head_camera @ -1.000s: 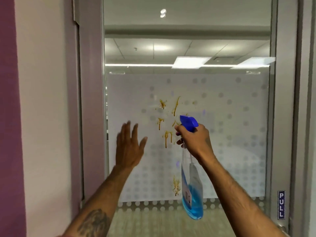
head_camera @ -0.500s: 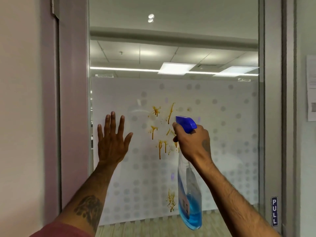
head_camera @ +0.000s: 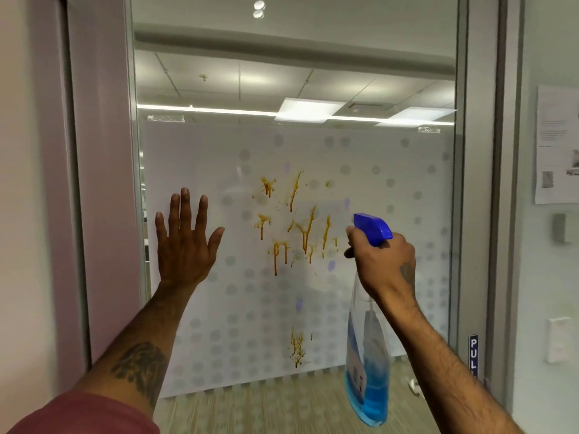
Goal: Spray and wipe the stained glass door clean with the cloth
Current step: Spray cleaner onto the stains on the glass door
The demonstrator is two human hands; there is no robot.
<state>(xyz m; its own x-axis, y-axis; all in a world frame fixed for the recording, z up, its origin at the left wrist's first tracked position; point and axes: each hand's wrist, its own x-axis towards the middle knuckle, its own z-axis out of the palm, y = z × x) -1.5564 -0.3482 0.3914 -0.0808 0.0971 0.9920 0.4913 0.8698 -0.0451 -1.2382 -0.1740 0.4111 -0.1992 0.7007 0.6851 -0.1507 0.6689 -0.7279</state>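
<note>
The glass door (head_camera: 391, 277) fills the view, frosted and dotted in its lower half. Orange-brown drip stains (head_camera: 294, 227) spread across its middle, and a smaller stain (head_camera: 297, 346) sits lower down. My right hand (head_camera: 380, 261) grips a clear spray bottle (head_camera: 368, 371) with a blue trigger head and blue liquid in the bottom; its nozzle points left at the stains. My left hand (head_camera: 185, 242) is spread flat with fingers apart, at or against the left part of the glass. No cloth is in view.
The grey door frame (head_camera: 476, 214) runs down the right with a blue PULL sign (head_camera: 473, 355). A wall at the right carries papers (head_camera: 556, 145) and a white switch (head_camera: 559, 343). Another frame post (head_camera: 103, 183) stands at the left.
My right hand and the bottle have shifted right, uncovering more of the stains. My left hand has stayed spread on the left of the glass. The view has drawn closer to the door.
</note>
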